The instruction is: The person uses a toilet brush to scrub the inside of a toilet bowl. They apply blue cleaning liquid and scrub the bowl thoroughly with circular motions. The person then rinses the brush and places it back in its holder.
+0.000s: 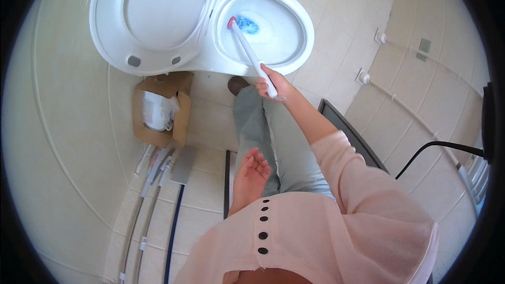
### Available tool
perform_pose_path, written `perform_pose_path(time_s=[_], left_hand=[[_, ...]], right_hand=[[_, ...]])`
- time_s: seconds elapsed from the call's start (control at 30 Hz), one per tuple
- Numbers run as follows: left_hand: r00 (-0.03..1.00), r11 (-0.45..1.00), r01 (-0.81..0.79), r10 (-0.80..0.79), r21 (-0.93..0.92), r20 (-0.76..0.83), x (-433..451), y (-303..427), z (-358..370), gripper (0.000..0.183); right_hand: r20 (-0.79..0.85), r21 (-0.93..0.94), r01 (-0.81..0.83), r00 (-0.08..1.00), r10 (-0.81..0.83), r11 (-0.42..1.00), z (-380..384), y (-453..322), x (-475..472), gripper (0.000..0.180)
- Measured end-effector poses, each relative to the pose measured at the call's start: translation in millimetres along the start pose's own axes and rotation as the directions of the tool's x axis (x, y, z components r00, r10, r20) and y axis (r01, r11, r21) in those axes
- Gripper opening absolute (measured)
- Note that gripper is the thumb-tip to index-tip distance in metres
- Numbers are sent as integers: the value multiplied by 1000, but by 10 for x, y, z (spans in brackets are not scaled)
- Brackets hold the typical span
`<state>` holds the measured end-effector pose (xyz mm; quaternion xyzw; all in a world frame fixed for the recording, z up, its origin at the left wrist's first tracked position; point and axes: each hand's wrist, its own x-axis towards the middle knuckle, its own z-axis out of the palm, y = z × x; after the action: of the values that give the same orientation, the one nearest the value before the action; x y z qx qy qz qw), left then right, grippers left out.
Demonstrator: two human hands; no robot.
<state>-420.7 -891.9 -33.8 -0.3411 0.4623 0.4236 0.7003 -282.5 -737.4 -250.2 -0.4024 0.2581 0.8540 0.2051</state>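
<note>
My right hand (pixel 275 83) grips the white handle of a toilet brush (pixel 248 49). Its small red-and-white head touches, or hovers close to, the inner wall of the toilet bowl (pixel 282 43) on the tank side. Blue water (pixel 247 25) lies at the bottom of the bowl, just right of the brush head. The white lid and seat (pixel 165 8) are raised. Held palm up in front of my body, my left hand (pixel 253 169) is empty, with its fingers loosely curled and slightly apart.
Beside the toilet stands an open cardboard box (pixel 179 120) holding a white item in plastic wrap (pixel 156 111). Several long-handled cleaning tools (pixel 158 177) lean along the left wall. A dark-framed panel (pixel 351 134) is right of my legs. Pipes (pixel 414 114) run along the right wall.
</note>
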Motion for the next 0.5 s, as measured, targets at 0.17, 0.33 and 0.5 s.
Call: perform_pose_path(time_s=[0.17, 0.33, 0.5], left_hand=[[1000, 996, 15, -14, 87, -8, 15, 30, -74, 27], [1000, 996, 5, -2, 87, -25, 26, 88, -148, 24], [998, 989, 47, -40, 142, -56, 47, 66, -112, 24]], right_hand=[[-178, -234, 94, 974, -138, 968, 103, -180, 470, 33], [-229, -601, 105, 927, -297, 792, 442, 322, 153, 37], [-134, -646, 205, 918, -374, 735, 333, 429, 72, 37]])
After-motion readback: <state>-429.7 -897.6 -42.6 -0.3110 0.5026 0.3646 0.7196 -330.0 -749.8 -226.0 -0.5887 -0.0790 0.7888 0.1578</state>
